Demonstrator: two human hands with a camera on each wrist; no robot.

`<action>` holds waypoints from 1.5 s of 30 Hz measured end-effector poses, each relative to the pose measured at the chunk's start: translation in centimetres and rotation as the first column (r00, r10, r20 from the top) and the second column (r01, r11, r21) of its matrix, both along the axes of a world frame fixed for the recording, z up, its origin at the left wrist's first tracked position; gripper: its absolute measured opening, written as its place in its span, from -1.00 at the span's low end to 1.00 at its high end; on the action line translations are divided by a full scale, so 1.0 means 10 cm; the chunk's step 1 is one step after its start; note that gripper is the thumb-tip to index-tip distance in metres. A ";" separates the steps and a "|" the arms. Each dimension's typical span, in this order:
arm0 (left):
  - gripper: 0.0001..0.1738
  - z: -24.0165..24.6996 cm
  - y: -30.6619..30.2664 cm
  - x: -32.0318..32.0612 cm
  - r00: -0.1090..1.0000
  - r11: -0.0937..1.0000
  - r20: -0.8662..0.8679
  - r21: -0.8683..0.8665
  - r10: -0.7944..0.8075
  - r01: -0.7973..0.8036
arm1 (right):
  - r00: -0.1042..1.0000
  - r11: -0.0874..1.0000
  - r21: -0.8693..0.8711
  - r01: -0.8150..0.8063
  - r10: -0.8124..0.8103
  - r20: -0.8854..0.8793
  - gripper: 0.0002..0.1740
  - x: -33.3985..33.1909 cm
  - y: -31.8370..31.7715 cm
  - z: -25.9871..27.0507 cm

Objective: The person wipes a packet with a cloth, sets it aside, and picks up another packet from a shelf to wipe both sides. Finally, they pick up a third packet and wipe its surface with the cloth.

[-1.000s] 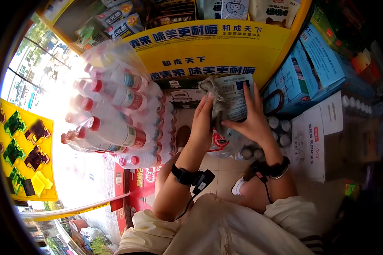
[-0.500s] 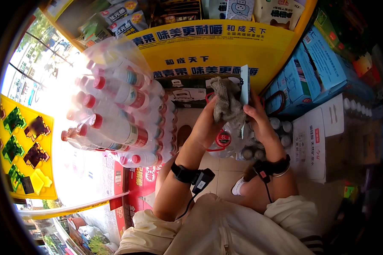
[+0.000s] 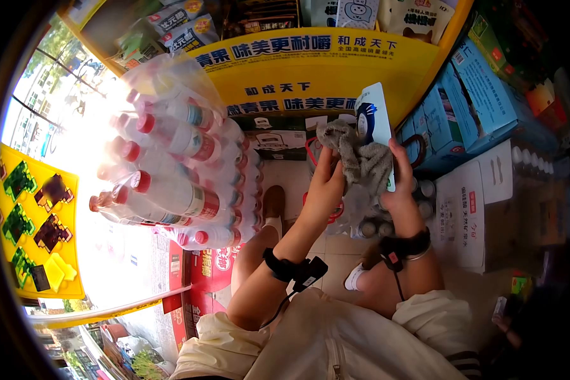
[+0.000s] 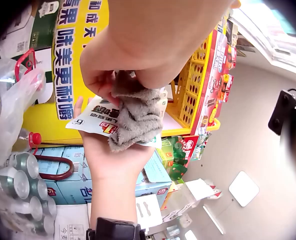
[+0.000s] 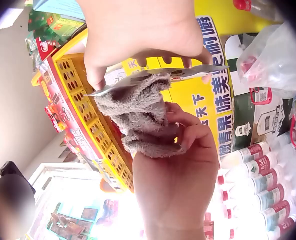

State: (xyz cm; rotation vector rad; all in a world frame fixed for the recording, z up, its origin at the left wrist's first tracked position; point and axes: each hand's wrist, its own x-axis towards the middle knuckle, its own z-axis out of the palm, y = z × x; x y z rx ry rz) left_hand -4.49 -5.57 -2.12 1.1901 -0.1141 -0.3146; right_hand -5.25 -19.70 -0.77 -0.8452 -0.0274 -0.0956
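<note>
A flat light-blue and white packet (image 3: 379, 120) is held upright at a tilt by the right hand (image 3: 398, 180), its thumb and fingers around the packet's lower part. The left hand (image 3: 325, 190) pinches a grey fuzzy cloth (image 3: 358, 152) that lies against the packet's face. In the left wrist view the cloth (image 4: 138, 117) covers part of the printed packet (image 4: 94, 120). The right wrist view has the left hand (image 5: 180, 165) with curled fingers in the cloth (image 5: 138, 115), and the right hand (image 5: 143, 40) spanning the packet's edges.
Plastic-wrapped bottles (image 3: 183, 139) are stacked at the left. A yellow display shelf (image 3: 297, 69) with packaged snacks stands ahead. Blue boxes (image 3: 481, 95) and a white carton (image 3: 465, 209) are at the right. Cans (image 3: 375, 227) sit on the floor below the hands.
The packet has turned from facing up, to edge-on, to its other dark-blue-marked face. Both hands have shifted slightly right, and the cloth has moved right across the packet.
</note>
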 end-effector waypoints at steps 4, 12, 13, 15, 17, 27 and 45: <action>-0.45 -0.10 0.02 0.00 0.991 0.996 0.124 0.082 -0.049 0.039 | 0.998 0.995 -0.068 -0.069 0.069 -0.011 -0.24 0.00 0.05 -0.07; -0.21 0.28 0.06 -0.08 0.993 0.995 -0.071 0.029 -0.092 0.094 | 0.995 0.904 -0.422 0.069 -0.030 0.098 -0.05 0.02 0.10 -0.13; -0.18 0.29 0.06 -0.08 0.993 0.990 -0.040 0.089 -0.108 0.111 | 0.992 0.880 -0.467 0.087 -0.035 0.119 -0.01 0.02 0.11 -0.14; -0.15 0.27 0.05 -0.09 0.992 0.981 -0.010 0.147 -0.125 0.126 | 0.992 0.884 -0.461 0.080 -0.025 0.125 -0.01 0.01 0.14 -0.14; -0.09 0.17 0.00 -0.11 0.997 0.972 0.048 0.231 -0.065 0.053 | 0.991 0.888 -0.455 0.073 -0.015 0.131 0.00 0.00 0.19 -0.13; -0.09 0.08 0.10 -0.03 0.962 0.951 0.173 0.191 0.213 -0.245 | 0.945 0.812 -0.531 -0.241 0.321 0.061 0.04 -0.04 0.26 -0.09; -0.42 -0.23 -0.09 0.07 0.955 0.963 0.282 0.220 0.090 -0.155 | 0.991 0.969 0.241 -0.057 0.084 -0.102 -0.33 -0.10 0.03 -0.10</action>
